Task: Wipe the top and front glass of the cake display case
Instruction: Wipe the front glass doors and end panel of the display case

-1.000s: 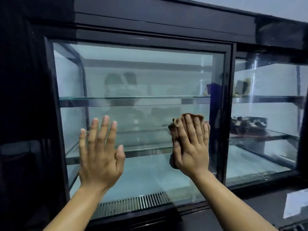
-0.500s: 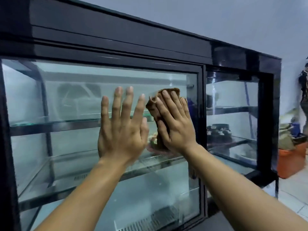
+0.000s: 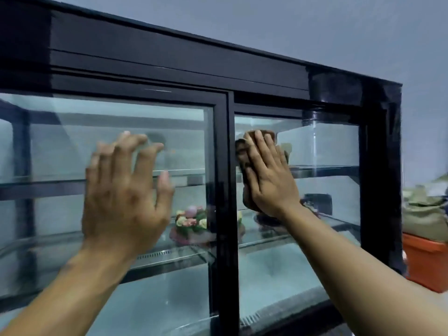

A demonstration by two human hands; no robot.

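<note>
The black-framed cake display case (image 3: 169, 52) fills the view, with two glass panes split by a black upright (image 3: 226, 190). My right hand (image 3: 269, 175) presses a brown cloth (image 3: 241, 154) flat against the right pane (image 3: 334, 146), just right of the upright, fingers straight. My left hand (image 3: 123, 190) lies spread and flat on the left pane (image 3: 60, 146), holding nothing. A flower-topped cake (image 3: 191, 221) stands on the middle shelf behind the glass.
Glass shelves (image 3: 324, 170) run across the inside, with a dark cake partly hidden behind my right wrist. An orange bin (image 3: 426, 260) with a greenish bundle (image 3: 424, 212) on it stands on the floor to the right of the case. A grey wall is behind.
My right hand slid the cloth up and rightward, from the left pane across the upright onto the right pane. My left hand followed to the right. The view turned right and upward.
</note>
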